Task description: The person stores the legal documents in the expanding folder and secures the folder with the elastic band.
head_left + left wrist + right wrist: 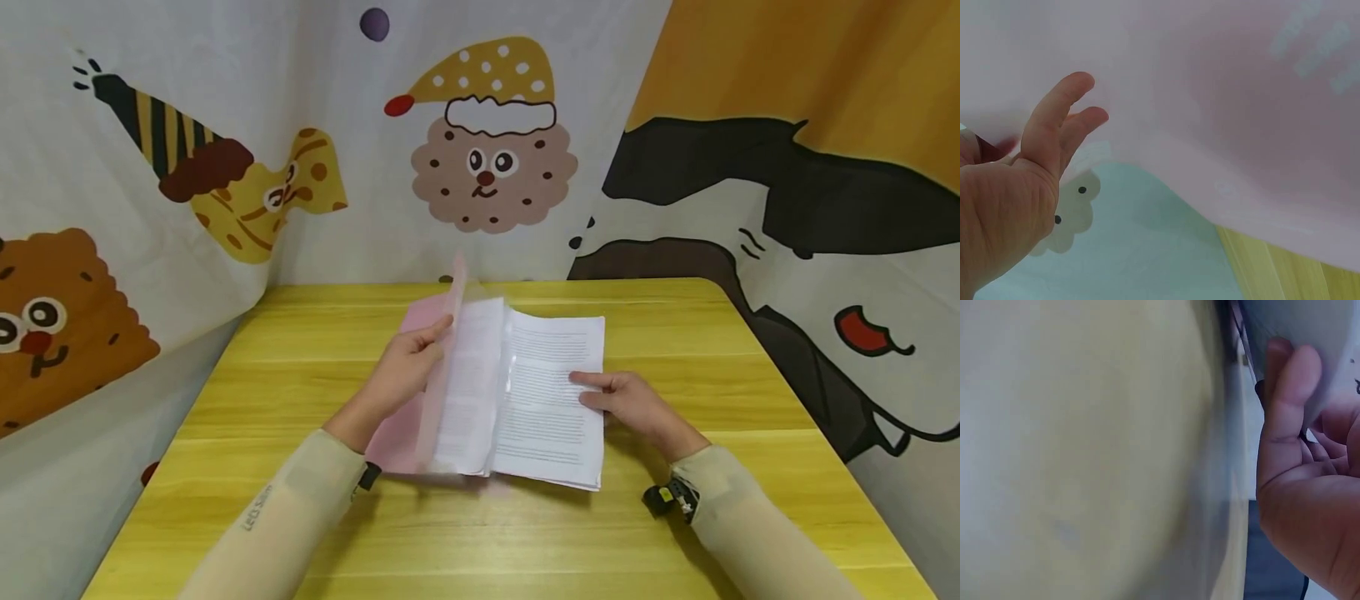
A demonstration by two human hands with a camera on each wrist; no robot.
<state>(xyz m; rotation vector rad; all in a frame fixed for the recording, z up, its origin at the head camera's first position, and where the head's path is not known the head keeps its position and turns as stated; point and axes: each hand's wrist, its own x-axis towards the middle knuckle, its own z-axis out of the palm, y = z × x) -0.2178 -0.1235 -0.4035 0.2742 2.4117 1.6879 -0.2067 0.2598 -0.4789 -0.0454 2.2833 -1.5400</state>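
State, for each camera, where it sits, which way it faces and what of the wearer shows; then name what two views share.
Head: on the head, facing forward and down at the pink folder and printed pages; left hand, right hand and sleeves show.
Left wrist: worn there, facing the pink folder; left hand shows.
Right wrist: worn there, facing the wooden tabletop; right hand shows.
Shared: head and left wrist both show the folder.

Soft, even light fills the head view — faint shadows darken the table [540, 542], and a small glare marks the papers [551, 433]. Both wrist views are dimmer — the right one badly blurred across its left side.
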